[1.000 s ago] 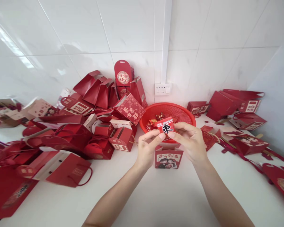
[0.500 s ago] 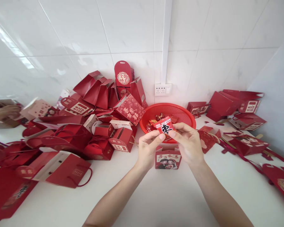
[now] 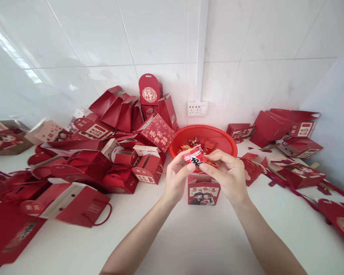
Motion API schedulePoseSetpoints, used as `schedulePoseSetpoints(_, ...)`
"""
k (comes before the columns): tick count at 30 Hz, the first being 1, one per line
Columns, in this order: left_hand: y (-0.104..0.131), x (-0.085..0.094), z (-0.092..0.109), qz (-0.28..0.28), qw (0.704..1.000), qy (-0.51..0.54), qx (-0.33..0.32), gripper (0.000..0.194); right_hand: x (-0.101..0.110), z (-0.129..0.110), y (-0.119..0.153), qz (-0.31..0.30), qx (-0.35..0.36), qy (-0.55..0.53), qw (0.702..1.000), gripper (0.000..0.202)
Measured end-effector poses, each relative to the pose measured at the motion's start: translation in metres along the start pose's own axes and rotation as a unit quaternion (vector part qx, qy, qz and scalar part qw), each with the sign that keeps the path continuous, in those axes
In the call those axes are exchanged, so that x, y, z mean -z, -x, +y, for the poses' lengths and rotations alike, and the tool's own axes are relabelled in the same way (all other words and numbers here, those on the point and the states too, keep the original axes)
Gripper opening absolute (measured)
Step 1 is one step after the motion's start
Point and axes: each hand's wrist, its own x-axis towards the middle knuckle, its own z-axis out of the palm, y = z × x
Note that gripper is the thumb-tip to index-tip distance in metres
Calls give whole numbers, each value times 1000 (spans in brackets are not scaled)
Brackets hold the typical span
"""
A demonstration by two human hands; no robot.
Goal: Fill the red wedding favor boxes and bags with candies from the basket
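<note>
Between the fingers of both hands is a small red wrapped packet point(image 3: 193, 156) with a black printed character on its front. My left hand point(image 3: 176, 175) pinches its left side. My right hand point(image 3: 229, 173) grips the right side with thumb and fingers. Just below and behind the packet stands a small red gift box point(image 3: 203, 194) with a cartoon couple on the front; its top is partly hidden by the hands. Past the hands, a round red plastic basket point(image 3: 223, 139) holds several wrapped sweets point(image 3: 194, 141), some covered by my fingers.
Many red gift boxes point(image 3: 123, 179) crowd the left side of the white table point(image 3: 172, 244). A tall box point(image 3: 149, 89) leans near the tiled wall. More boxes point(image 3: 272, 128) lie on the right. A socket point(image 3: 197, 109) sits on the wall behind the basket.
The packet has come slightly down and left, tilting back in my fingers, both hands still on it. At the far left, another person's hand has gone from view.
</note>
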Motion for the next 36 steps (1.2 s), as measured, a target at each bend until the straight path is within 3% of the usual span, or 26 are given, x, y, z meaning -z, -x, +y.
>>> schedulePoseSetpoints(3,-2,6,4,13,999,-37,-28,29,0,1,1,-33,-1,36,999,10)
schedulePoseSetpoints(6,-2,8,7,9,996,-65,-54,17,-1,4,2,-38,-23,8,999,10)
schedulePoseSetpoints(12,2,2,9,23,996,-60,-54,17,-9,9,1,-11,-73,-109,991,11)
schedulePoseSetpoints(17,4,-1,10,44,996,-55,-50,16,-15,4,1,-4,-111,-137,984,15)
schedulePoseSetpoints(25,1,4,20,82,992,-87,-45,17,-11,12,-2,-58,-157,-175,970,17)
schedulePoseSetpoints(31,-5,6,21,94,990,-93,-47,19,-12,21,2,-13,-97,-77,992,9)
schedulePoseSetpoints(36,-6,1,27,72,990,-119,-10,39,-13,19,2,44,-98,-96,990,15)
